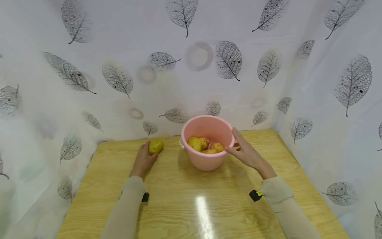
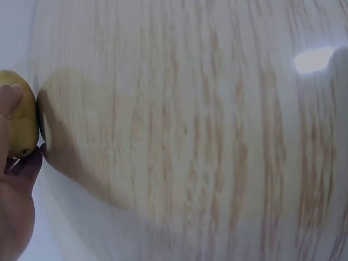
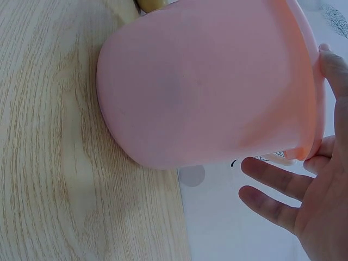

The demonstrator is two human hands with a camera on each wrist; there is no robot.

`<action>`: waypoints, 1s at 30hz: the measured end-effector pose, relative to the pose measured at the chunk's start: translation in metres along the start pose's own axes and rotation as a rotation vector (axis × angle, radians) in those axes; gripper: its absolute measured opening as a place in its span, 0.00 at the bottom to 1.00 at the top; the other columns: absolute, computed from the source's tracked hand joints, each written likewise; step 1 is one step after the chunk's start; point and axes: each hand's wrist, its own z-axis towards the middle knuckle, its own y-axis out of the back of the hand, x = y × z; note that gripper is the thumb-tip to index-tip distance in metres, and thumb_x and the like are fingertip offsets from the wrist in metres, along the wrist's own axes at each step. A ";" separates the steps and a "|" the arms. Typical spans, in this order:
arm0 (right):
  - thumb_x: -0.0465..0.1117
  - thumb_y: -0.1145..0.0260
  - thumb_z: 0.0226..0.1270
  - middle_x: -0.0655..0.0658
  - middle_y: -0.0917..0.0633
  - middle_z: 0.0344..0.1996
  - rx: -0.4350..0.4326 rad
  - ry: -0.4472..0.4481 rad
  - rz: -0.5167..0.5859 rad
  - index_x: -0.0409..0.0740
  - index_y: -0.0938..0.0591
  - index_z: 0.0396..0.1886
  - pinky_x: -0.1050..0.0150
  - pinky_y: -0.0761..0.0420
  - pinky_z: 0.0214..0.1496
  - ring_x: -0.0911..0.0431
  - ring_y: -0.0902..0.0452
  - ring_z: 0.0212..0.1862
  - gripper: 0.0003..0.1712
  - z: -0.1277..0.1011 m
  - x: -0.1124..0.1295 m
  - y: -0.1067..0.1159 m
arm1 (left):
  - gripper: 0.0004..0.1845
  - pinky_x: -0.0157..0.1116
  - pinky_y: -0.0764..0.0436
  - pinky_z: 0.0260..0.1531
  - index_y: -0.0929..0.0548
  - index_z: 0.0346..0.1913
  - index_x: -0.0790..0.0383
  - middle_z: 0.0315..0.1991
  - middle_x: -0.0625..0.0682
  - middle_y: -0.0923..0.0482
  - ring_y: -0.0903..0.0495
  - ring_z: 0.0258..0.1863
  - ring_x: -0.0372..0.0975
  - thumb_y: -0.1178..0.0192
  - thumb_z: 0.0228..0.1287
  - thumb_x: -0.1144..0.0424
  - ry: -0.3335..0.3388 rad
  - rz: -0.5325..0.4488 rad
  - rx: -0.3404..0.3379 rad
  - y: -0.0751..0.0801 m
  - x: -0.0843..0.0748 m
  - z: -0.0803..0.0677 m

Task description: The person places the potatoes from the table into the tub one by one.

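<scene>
At the left of the table my left hand [image 1: 144, 159] grips a yellow-green potato [image 1: 156, 146], thumb on one side and fingers on the other. The left wrist view shows this potato [image 2: 23, 122] at its left edge, close to the tabletop. A pink bucket [image 1: 206, 162] stands upright near the back with several potatoes [image 1: 195, 143] inside. My right hand [image 1: 247, 152] holds the bucket's rim at its right side. In the right wrist view, the thumb and a finger touch the rim [image 3: 321, 98], while two other fingers [image 3: 274, 179] extend beside the bucket wall.
The wooden table [image 1: 179, 205] ends at the back against a white curtain [image 1: 185, 83] printed with dark leaves, which also hangs along both sides. A white handle end [image 1: 181, 143] shows at the bucket's left. Light glares on the front of the tabletop.
</scene>
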 end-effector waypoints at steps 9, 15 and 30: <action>0.50 0.34 0.77 0.41 0.49 0.83 0.003 0.013 0.014 0.51 0.58 0.86 0.47 0.17 0.55 0.42 0.19 0.57 0.53 0.000 0.000 0.000 | 0.42 0.60 0.34 0.69 0.41 0.78 0.70 0.68 0.71 0.35 0.32 0.66 0.61 0.35 0.71 0.54 0.049 -0.021 -0.023 -0.004 -0.003 0.002; 0.51 0.35 0.77 0.40 0.47 0.82 0.007 0.010 0.004 0.52 0.58 0.86 0.49 0.17 0.55 0.43 0.19 0.58 0.53 0.001 0.000 0.001 | 0.42 0.59 0.33 0.69 0.42 0.80 0.67 0.69 0.69 0.36 0.32 0.66 0.60 0.36 0.71 0.53 0.094 -0.059 -0.011 -0.003 -0.007 0.000; 0.50 0.35 0.77 0.40 0.47 0.82 0.008 0.018 0.002 0.51 0.58 0.86 0.50 0.17 0.54 0.43 0.19 0.57 0.52 0.001 -0.001 0.001 | 0.40 0.58 0.30 0.67 0.37 0.76 0.74 0.68 0.73 0.32 0.30 0.65 0.62 0.32 0.69 0.58 0.001 -0.148 -0.108 0.017 -0.026 -0.002</action>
